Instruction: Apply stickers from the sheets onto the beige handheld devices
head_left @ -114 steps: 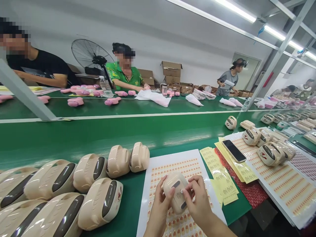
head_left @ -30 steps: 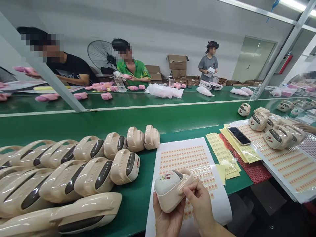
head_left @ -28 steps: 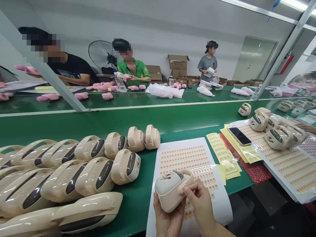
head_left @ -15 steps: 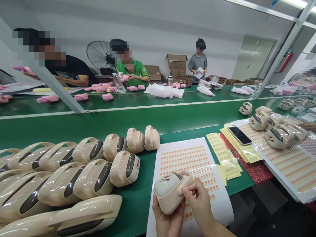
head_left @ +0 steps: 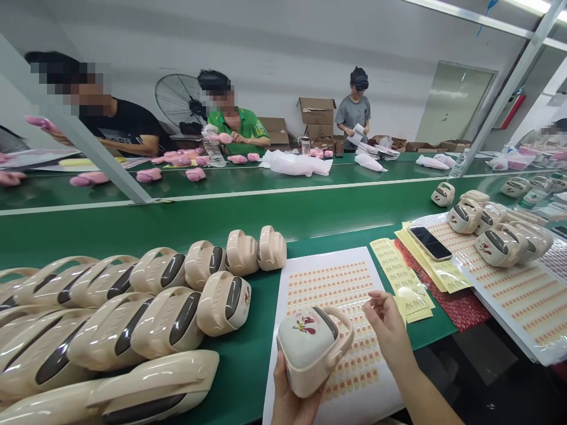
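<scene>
My left hand [head_left: 295, 392] holds a small cream portable speaker [head_left: 305, 348] from below, its fingers wrapped round the body. The speaker is tilted, with its pale front and red printed figure facing up and its carry handle toward the right. Under it lies a white sheet of small orange-and-cream stickers [head_left: 354, 354]. My right hand [head_left: 387, 321] hovers at the sheet's right part, away from the speaker. Its fingers are half curled, with thumb and forefinger slightly apart; nothing shows between them. Rows of similar cream speakers [head_left: 166, 321] stand on the green table to the left.
Right of the sheet lie yellow sticker sheets [head_left: 398, 271], a phone [head_left: 429, 242] and a red patterned bag [head_left: 465, 310]. More speakers [head_left: 500, 245] stand on another sticker sheet. Across the green conveyor belt [head_left: 212, 206], several people work among pink items [head_left: 177, 158] and white bags.
My right hand has let go of the speaker's handle joint and moved right, over the sticker sheet. My left hand has turned the speaker, so its printed front shows more.
</scene>
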The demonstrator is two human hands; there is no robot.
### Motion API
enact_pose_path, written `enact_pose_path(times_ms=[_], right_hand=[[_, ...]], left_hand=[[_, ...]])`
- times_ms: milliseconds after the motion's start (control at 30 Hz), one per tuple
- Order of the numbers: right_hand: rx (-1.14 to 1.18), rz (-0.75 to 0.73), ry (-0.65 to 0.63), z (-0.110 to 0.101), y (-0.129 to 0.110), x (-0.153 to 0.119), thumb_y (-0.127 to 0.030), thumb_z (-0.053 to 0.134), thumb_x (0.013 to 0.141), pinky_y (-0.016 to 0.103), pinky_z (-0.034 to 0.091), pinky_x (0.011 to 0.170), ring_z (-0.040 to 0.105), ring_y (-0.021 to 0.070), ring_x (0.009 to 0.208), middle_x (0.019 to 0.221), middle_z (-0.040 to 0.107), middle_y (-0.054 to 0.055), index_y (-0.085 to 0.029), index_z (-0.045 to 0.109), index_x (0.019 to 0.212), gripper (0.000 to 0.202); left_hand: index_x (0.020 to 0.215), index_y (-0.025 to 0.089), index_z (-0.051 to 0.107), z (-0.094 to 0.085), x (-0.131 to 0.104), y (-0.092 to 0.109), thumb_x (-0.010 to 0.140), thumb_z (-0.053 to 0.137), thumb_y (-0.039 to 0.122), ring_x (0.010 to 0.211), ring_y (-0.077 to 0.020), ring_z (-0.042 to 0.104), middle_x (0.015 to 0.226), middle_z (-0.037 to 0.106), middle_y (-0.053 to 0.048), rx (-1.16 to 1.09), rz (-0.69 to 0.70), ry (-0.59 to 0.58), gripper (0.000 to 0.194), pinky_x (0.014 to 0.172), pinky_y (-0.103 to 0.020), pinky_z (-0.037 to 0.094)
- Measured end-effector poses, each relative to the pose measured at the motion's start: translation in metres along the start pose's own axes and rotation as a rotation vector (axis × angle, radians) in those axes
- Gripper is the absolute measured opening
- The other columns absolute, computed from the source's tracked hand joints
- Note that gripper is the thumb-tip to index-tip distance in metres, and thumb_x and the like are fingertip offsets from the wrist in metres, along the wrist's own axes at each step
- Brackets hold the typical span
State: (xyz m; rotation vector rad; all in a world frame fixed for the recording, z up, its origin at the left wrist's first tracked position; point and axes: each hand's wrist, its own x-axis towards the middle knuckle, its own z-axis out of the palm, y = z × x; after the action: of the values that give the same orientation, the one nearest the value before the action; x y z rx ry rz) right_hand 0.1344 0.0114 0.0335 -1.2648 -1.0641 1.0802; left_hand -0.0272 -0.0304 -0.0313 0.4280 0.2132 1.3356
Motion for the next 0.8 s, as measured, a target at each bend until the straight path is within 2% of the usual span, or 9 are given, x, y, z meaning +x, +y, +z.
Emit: enact_pose_path(times_ms=[33, 67, 133, 200, 300, 433, 600, 800], right_hand=[[0.002, -0.007, -0.062, -0.002, -0.007, 0.003, -0.039, 0.062, 0.072, 0.03, 0.038, 0.069, 0.048, 0.0154, 0.071, 0.076, 0.052, -0.001, -0.021, 0.052, 0.093, 0.03], [0.01, 0.001, -0.14, -0.003, -0.014, 0.004, -0.037, 0.064, 0.07, 0.03, 0.038, 0.068, 0.049, 0.0152, 0.07, 0.073, 0.054, -0.001, -0.021, 0.053, 0.092, 0.029], [0.037, 0.05, -0.317, 0.0, -0.027, 0.006, -0.034, 0.067, 0.068, 0.029, 0.038, 0.064, 0.049, 0.0143, 0.065, 0.067, 0.056, -0.002, -0.021, 0.053, 0.088, 0.028], [0.065, 0.106, -0.456, 0.008, -0.037, 0.006, -0.031, 0.07, 0.064, 0.027, 0.036, 0.059, 0.047, 0.0125, 0.058, 0.063, 0.056, -0.004, -0.021, 0.054, 0.085, 0.028], [0.054, 0.116, -0.534, 0.02, -0.043, 0.002, -0.026, 0.072, 0.06, 0.024, 0.032, 0.053, 0.04, 0.0096, 0.052, 0.059, 0.056, -0.005, -0.021, 0.055, 0.08, 0.026], [0.035, 0.116, -0.535, 0.028, -0.039, -0.004, -0.018, 0.07, 0.061, 0.022, 0.03, 0.051, 0.037, 0.0088, 0.05, 0.057, 0.056, -0.007, -0.021, 0.055, 0.076, 0.021], [0.083, 0.159, -0.509, 0.029, -0.031, -0.01, -0.016, 0.068, 0.059, 0.023, 0.033, 0.053, 0.041, 0.0092, 0.053, 0.057, 0.054, -0.007, -0.021, 0.052, 0.071, 0.021], [0.005, 0.055, -0.431, 0.031, -0.029, -0.017, -0.019, 0.066, 0.061, 0.022, 0.034, 0.051, 0.037, 0.0092, 0.052, 0.058, 0.047, -0.006, -0.021, 0.047, 0.064, 0.019]], left_hand=[[0.12, 0.036, 0.051, -0.002, -0.001, 0.005, 0.08, 0.046, 0.055, 0.109, -0.0234, 0.055, 0.117, 0.063, 0.001, 0.144, 0.041, 0.033, 0.045, 0.092, -0.037, 0.043], [0.122, 0.037, 0.048, -0.003, -0.002, 0.012, 0.071, 0.06, 0.051, 0.109, -0.0267, 0.055, 0.119, 0.062, 0.0, 0.318, 0.091, 0.059, 0.054, 0.09, -0.04, 0.044], [0.125, 0.037, 0.043, -0.002, -0.003, 0.025, 0.049, 0.08, 0.036, 0.11, -0.0334, 0.052, 0.124, 0.056, -0.002, 0.697, 0.194, 0.067, 0.085, 0.089, -0.045, 0.044], [0.124, 0.037, 0.044, 0.002, -0.003, 0.038, 0.037, 0.085, 0.02, 0.112, -0.0377, 0.048, 0.127, 0.053, -0.004, 1.029, 0.261, -0.011, 0.098, 0.092, -0.049, 0.041], [0.123, 0.037, 0.046, 0.008, -0.001, 0.049, 0.037, 0.082, 0.011, 0.115, -0.0393, 0.046, 0.126, 0.052, -0.008, 1.296, 0.301, -0.171, 0.096, 0.094, -0.054, 0.036], [0.124, 0.036, 0.046, 0.009, 0.0, 0.049, 0.04, 0.08, 0.009, 0.114, -0.0391, 0.047, 0.124, 0.053, -0.011, 1.33, 0.329, -0.239, 0.094, 0.092, -0.055, 0.038], [0.122, 0.037, 0.049, 0.012, 0.0, 0.047, 0.039, 0.079, 0.006, 0.113, -0.039, 0.048, 0.124, 0.054, -0.01, 1.307, 0.36, -0.205, 0.094, 0.091, -0.056, 0.038], [0.12, 0.035, 0.052, 0.013, 0.0, 0.049, 0.04, 0.078, 0.006, 0.113, -0.0388, 0.048, 0.124, 0.055, -0.011, 1.305, 0.347, -0.178, 0.089, 0.092, -0.056, 0.038]])
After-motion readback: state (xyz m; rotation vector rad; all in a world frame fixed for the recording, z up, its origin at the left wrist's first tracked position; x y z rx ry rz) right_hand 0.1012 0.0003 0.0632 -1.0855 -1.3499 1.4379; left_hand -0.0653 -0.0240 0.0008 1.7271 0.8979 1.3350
